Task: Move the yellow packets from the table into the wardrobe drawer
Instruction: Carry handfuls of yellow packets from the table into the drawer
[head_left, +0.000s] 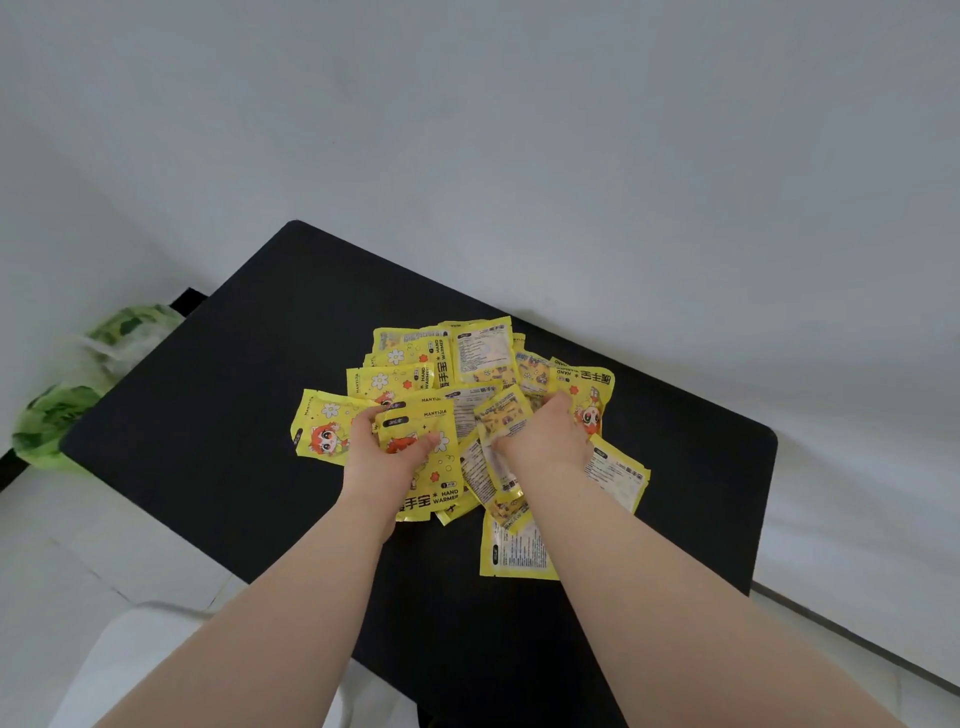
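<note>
Several yellow hand-warmer packets (415, 364) lie in a loose heap in the middle of a black table (218, 395). My left hand (379, 447) grips a packet (415, 441) printed with a red cartoon figure, thumb on top. My right hand (545, 436) is closed on another yellow packet (501, 415) at the heap's right side, and more packets lie under my wrist. The wardrobe drawer is not in view.
A green and white plastic bag (67, 389) sits on the floor past the table's left edge. A pale wall rises behind the table. White floor and a white surface (857, 519) lie to the right.
</note>
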